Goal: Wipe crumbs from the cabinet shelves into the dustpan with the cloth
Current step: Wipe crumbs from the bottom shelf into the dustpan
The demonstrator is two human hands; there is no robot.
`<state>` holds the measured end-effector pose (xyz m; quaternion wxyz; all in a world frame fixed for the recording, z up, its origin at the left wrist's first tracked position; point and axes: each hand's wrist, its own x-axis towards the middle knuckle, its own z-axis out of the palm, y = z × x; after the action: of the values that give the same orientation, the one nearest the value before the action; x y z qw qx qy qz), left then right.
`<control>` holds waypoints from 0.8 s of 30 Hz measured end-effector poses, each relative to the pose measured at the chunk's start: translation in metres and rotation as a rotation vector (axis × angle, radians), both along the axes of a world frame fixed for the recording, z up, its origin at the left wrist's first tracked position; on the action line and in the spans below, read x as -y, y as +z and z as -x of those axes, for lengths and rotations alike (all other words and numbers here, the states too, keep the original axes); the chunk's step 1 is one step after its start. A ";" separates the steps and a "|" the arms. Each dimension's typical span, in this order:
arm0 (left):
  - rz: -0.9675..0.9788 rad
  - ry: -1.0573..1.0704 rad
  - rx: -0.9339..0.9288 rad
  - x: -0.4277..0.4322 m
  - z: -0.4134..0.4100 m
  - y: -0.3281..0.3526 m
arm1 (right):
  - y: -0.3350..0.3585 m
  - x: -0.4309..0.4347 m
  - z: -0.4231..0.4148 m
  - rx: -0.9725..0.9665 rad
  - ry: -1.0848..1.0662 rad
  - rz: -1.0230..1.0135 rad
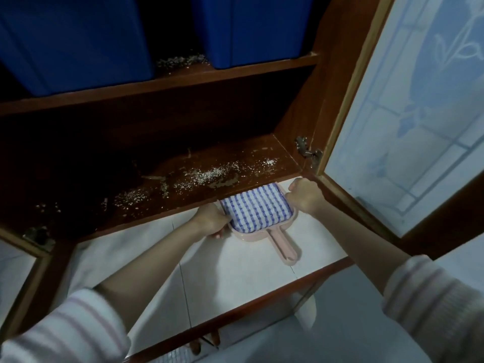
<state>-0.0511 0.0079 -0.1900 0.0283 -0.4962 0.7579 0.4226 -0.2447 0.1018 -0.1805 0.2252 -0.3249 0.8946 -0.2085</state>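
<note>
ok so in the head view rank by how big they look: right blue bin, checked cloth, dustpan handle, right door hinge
1. right blue bin, even though the frame crops it
2. checked cloth
3. dustpan handle and right door hinge look about alike, so they are not ranked

Blue bins (251, 27) up top; frosted glass door (408, 113) open rt; tiled counter (235, 279) below.

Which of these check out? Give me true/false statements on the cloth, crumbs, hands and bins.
1. The checked cloth lies in the pink dustpan. True.
2. The lower shelf is already wiped clean. False: crumbs are scattered across it.
3. The left hand holds the dustpan by its handle. False: it grips the pan's left rim; the handle is free.
4. Two blue bins stand on the upper shelf. True.
5. The right door is closed. False: it stands open.
</note>
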 end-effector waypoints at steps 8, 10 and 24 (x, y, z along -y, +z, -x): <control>0.135 -0.089 0.239 -0.011 0.002 0.000 | 0.002 0.011 -0.008 -0.153 0.290 -0.145; 0.180 -0.083 0.271 -0.010 -0.004 -0.002 | 0.000 0.013 -0.011 -0.134 0.310 -0.144; 0.514 0.200 0.512 -0.022 -0.077 -0.028 | -0.019 0.042 -0.072 0.067 0.392 -0.028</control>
<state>0.0258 0.0296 -0.2176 0.0499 -0.6481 0.7555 0.0818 -0.1723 0.0594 -0.1996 0.2954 -0.4828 0.8089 -0.1590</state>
